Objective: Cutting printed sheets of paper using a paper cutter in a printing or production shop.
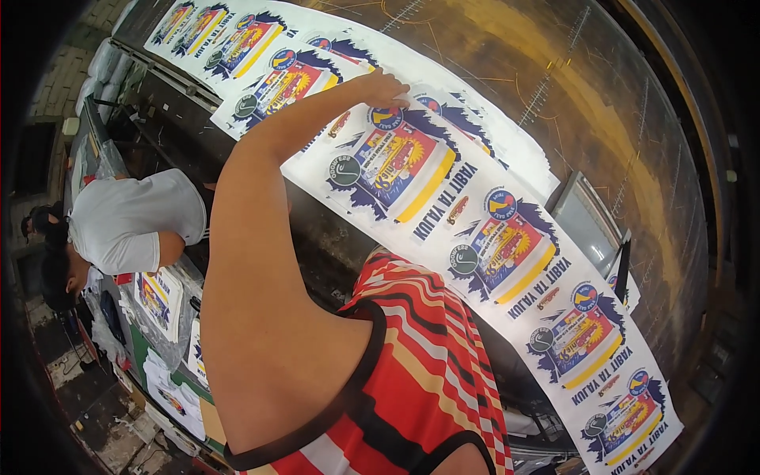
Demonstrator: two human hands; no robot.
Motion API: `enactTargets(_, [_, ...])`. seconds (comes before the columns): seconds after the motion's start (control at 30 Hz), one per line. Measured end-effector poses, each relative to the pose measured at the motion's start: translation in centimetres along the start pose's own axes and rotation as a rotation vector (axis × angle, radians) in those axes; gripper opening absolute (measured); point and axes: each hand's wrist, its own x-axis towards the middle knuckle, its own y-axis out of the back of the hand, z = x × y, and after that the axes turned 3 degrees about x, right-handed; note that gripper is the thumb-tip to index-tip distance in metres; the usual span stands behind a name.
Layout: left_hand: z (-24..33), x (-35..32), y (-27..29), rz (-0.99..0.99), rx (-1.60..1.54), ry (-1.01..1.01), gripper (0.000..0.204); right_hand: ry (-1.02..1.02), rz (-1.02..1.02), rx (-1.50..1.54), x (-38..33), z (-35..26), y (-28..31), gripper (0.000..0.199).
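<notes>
Paper strip: long white printed banner (pixel 443 198) with repeated colourful emblems, lying along the bench (pixel 602 103) edge.
Left hand (pixel 385 87): I see fingers flat, pressing banner.
Right hand: unseen.

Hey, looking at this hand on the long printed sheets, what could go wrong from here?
1. The left hand presses only the top edge of the printed strip, so the unheld length may skew or crease.
2. The strip overlaps other printed sheets on the worn table; they might drag along with it.
3. The right hand is out of view.
</notes>
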Motion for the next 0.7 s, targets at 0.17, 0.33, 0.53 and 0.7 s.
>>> enactTargets(0.17, [0.3, 0.5, 0.2, -0.124, -0.059, -0.029, 0.05, -0.052, -0.015, -0.009, -0.1, 0.4, -0.1, 0.022])
enactTargets(0.33, [0.6, 0.1, 0.9, -0.043, -0.179, -0.124, 0.045, -0.066, -0.138, -0.038, 0.4, 0.7, 0.4, 0.021])
enactTargets(0.53, [1.8, 0.2, 1.2, -0.201, -0.183, -0.064, 0.037, -0.014, -0.082, 0.02, 0.6, 0.4, 0.9, 0.022])
enactTargets(0.7, [2.3, 0.1, 1.1, 0.004, -0.221, -0.181, 0.028, 0.099, -0.013, 0.051, 0.5, 0.3, 0.2, 0.023])
